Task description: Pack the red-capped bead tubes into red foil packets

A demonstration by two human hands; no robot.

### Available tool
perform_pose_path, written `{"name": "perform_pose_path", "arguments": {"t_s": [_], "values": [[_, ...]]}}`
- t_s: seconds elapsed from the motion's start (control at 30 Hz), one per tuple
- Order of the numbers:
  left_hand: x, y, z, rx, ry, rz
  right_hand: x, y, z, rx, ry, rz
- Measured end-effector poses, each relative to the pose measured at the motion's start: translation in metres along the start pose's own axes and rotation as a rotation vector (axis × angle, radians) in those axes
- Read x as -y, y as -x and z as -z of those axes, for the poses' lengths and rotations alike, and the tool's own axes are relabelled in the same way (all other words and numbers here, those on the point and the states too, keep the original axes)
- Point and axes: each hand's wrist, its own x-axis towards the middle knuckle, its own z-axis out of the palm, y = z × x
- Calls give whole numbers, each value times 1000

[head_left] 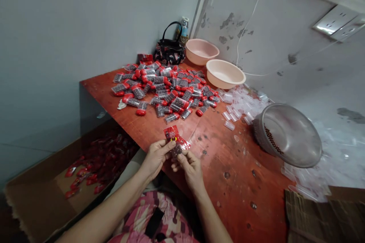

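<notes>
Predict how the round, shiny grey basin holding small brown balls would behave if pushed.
The round, shiny grey basin is probably stiff, judging by its smooth, even curve. The small brown balls gathered along one side would likely roll, being round and seemingly loose.

L hand [154, 158] + R hand [192, 169] pinching red printed plastic pkt [172, 133] nr edge of worn red tabletop [218, 167]; clear plastic red-capped tubes [179, 103] piled beyond, round grey basin [293, 133] to R.

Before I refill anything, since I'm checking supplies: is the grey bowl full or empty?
Neither, but nearer empty: the grey bowl shows small brown balls only along one side, with most of its inside bare.
</notes>
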Motion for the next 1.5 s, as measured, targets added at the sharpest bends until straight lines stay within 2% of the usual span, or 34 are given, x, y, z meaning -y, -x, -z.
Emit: {"name": "perform_pose_path", "arguments": {"t_s": [0.17,0.27,0.33,0.43,0.5,0.57,0.6,0.7,0.77,0.83,0.9,1.0,1.17,1.27,1.4,1.5], "values": [[10,7,-3,85,-4,61,-4,-10,-2,-67,-110,-24],[10,13,0,63,18,68,-8,-15,-7,-49,-135,-36],[1,17,9,-22,78,12,-8,-16,-10,-27,-134,-45],[-20,22,30,-270,211,-215,-2,-14,-6,-13,-118,-28],[-30,24,43,-396,184,-340,5,-13,3,-40,-83,4],[-29,24,48,-406,-38,-373,11,-13,15,-84,-27,30],[-25,22,48,-361,-231,-390,13,-13,20,-101,3,37],[-4,8,34,-108,-942,-560,15,-11,33,-113,92,40],[10,-5,23,27,-1317,-693,15,-8,37,-108,142,38],[20,-16,15,92,-1548,-753,14,-6,40,-110,175,37],[26,-24,13,121,-1658,-765,14,-4,43,-111,198,38],[30,-27,15,133,-1700,-780,14,-5,47,-135,272,53],[33,-26,16,148,-1729,-820,15,-12,52,-212,563,165],[35,-25,15,99,-1690,-869,13,-15,50,-234,631,196],[34,-19,12,44,-1555,-954,7,-20,42,-232,421,102],[28,-13,9,35,-1349,-919,8,-26,37,-185,172,69]]}}
